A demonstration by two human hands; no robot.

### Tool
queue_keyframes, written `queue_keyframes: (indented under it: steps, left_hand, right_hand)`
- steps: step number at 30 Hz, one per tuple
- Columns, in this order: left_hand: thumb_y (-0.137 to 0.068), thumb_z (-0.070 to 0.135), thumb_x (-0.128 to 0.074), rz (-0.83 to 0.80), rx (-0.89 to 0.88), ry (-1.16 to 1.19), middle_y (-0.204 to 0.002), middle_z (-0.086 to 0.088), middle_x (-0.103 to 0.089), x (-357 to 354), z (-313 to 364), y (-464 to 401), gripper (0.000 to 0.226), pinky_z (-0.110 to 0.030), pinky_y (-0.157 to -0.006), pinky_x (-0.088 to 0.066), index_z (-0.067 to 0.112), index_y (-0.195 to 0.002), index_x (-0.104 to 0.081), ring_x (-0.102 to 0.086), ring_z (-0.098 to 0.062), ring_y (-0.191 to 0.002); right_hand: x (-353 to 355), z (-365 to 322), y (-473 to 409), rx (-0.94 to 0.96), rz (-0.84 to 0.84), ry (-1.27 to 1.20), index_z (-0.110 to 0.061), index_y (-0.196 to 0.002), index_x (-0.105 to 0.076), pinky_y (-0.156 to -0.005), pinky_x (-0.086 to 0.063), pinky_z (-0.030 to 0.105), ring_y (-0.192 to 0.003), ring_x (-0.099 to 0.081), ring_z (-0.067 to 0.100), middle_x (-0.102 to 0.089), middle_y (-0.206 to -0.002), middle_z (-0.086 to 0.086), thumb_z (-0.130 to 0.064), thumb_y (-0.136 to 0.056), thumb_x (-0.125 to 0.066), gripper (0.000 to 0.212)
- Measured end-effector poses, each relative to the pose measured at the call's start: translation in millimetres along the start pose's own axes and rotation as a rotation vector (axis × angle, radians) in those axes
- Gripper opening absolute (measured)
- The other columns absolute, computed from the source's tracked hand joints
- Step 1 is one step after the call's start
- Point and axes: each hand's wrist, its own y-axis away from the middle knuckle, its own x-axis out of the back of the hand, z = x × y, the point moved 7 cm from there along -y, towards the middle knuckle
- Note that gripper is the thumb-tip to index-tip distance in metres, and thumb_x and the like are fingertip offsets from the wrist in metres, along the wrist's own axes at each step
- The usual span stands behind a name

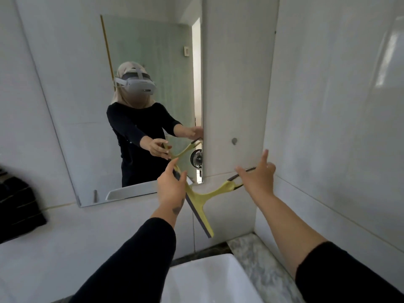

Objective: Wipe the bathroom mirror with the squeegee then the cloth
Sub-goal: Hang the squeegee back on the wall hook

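Two bare hands reached out in the middle of the frame, with black sleeves (135, 254) running down to the bottom edge. Between them was a yellow squeegee (202, 199) with a dark rubber edge. It sat just below the lower right corner of the mirror (91, 106), in front of the white tiled wall (328, 106).

The left hand (171, 186) was at the top end of the squeegee's blade. Its thumb and fingers were curled around that end and pinched it. The blade ran down and to the right from this hand, tilted, and its low end hung free above the white sink (209, 281) at the bottom of the frame.

The right hand (259, 179) was at the dark loop of the handle. The handle went behind this hand. One finger pointed up and the thumb stuck out to the left, so the hand looked loose and spread. I could not tell if it really gripped the handle or only touched it.

The mirror filled the upper left of the frame. It showed a person in a black top with a white headset, holding the same yellow squeegee. A small black fan also showed in the mirror's lower right part. A folded black cloth (19, 206) lay at the left edge, well apart from both hands. A grey stone counter (258, 254) ran beside the sink.
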Motion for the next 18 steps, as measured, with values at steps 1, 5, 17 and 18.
queue_keyframes:
  steps: [1, 5, 17, 18]
  left_hand:
    - [-0.091, 0.016, -0.06, 0.009, 0.012, 0.0, -0.073, 0.005, -0.05, -2, -4, 1, 0.046, -0.019, -0.056, -0.041, 0.022, -0.135, -0.049, -0.05, -0.011, -0.065]
    - [-0.093, 0.021, -0.057, 0.0, 0.07, 0.022, -0.075, 0.008, -0.049, -16, -22, 6, 0.043, -0.015, -0.053, -0.037, 0.023, -0.134, -0.047, -0.05, -0.007, -0.065]
    - [-0.092, 0.017, -0.058, -0.16, 0.011, 0.019, -0.103, 0.001, -0.059, -97, -89, 20, 0.012, -0.021, -0.076, -0.048, 0.026, -0.1, -0.061, -0.061, -0.014, -0.095]
    - [-0.091, 0.017, -0.059, -0.198, -0.066, -0.022, -0.103, 0.004, -0.059, -104, -91, 21, 0.017, -0.02, -0.077, -0.049, 0.028, -0.103, -0.061, -0.06, -0.01, -0.096]
  right_hand:
    - [-5, 12, -9, -0.096, 0.03, -0.121, -0.021, -0.153, -0.008, -0.108, -0.037, 0.043, -0.135, -0.036, 0.036, -0.023, -0.153, 0.018, -0.038, -0.083, -0.071, 0.096]
    - [-30, 36, -27, -0.309, 0.123, -0.488, -0.007, -0.134, -0.04, -0.094, -0.052, 0.047, -0.112, -0.061, 0.034, -0.055, -0.13, 0.015, -0.019, -0.075, -0.078, 0.071]
    - [-37, -6, -116, 0.035, 0.184, -0.229, -0.01, -0.106, -0.066, -0.073, -0.041, 0.022, -0.086, -0.062, 0.018, -0.067, -0.099, 0.006, -0.014, -0.075, -0.08, 0.035]
    - [-40, -4, -124, 0.05, 0.182, -0.215, -0.009, -0.105, -0.067, -0.075, -0.043, 0.023, -0.088, -0.063, 0.02, -0.068, -0.099, 0.007, -0.014, -0.074, -0.08, 0.034]
